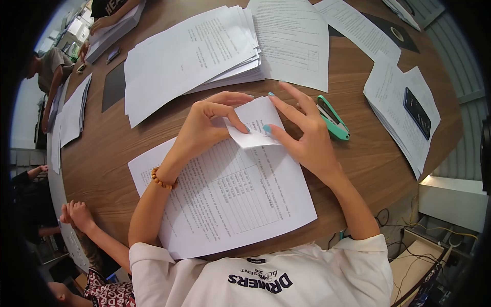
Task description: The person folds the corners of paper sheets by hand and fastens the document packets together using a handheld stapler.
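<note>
Printed sheets [225, 204] lie on the wooden table in front of my body, their far edge lifted and bent back between my hands. My left hand [212, 120], with a beaded bracelet at its wrist, pinches the bent paper with thumb and fingers at its left side. At the right side, my right hand [302, 130] has its fingers apart, with thumb and fingertips touching the paper's edge. Just right of that hand lies a green stapler [333, 118]. Beyond my hands rests a thick stack of printed pages [189, 56].
More sheets [294, 46] lie beside the stack. At the right, a phone [417, 112] sits on papers [388, 97]. Other people's hands [79, 215] and arms show at the left, near another stack [75, 112]. Cables [409, 225] hang at the lower right.
</note>
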{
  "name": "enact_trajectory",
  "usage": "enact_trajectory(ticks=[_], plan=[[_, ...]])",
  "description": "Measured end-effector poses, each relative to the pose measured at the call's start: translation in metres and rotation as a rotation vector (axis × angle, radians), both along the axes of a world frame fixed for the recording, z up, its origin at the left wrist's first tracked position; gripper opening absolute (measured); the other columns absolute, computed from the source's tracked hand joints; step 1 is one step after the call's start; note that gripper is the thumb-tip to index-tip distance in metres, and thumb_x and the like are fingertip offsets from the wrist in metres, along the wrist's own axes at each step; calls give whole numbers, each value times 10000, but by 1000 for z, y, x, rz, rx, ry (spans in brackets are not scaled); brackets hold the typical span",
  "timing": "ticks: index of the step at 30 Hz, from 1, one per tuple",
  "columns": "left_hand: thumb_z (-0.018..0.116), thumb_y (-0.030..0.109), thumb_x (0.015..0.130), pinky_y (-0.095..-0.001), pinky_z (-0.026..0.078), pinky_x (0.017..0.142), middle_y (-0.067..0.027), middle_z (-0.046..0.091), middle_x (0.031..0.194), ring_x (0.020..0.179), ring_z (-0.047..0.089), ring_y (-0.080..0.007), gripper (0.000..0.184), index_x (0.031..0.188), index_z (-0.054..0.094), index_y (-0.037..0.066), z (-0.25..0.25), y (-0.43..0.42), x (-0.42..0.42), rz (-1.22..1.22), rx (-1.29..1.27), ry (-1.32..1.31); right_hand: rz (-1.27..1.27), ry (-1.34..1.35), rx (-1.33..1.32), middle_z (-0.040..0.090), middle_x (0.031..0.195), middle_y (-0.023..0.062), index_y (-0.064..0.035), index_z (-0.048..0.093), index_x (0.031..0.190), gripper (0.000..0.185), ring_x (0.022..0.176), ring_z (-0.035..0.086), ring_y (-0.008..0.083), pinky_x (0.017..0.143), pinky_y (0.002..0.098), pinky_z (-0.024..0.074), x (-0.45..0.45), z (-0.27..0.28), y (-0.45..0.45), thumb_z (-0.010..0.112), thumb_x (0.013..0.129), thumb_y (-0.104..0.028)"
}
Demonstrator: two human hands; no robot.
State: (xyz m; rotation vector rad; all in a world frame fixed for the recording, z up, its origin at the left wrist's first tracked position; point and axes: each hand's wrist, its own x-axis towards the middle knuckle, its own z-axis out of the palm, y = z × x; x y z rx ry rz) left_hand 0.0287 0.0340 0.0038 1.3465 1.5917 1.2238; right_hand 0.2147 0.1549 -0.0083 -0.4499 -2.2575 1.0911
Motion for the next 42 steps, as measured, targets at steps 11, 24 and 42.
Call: enact_trajectory(ticks=[11,24,42], plan=[[751,-44,553,-357,398,1014,-93,565,1227,1187,499,-252,215,696,729,116,3,0,1,5,-46,-12,-44,-133,496,473,1340,108,-100,704,972,266,1221,443,285,935,389,398,-1,-1,2,717,730,-209],[745,-24,614,-319,435,960,-78,548,1191,1124,526,-213,184,695,597,49,1,1,1,33,26,18,-67,102,215,532,1262,129,-95,691,1030,299,1110,513,274,894,377,413,-2,-2,4,707,734,-134],[758,-22,588,-347,414,999,-84,512,1222,1141,513,-210,245,722,571,62,6,1,4,95,-37,-17,-43,98,468,516,1290,112,-130,707,987,251,1118,507,266,879,365,426,-2,-4,5,714,737,-159]])
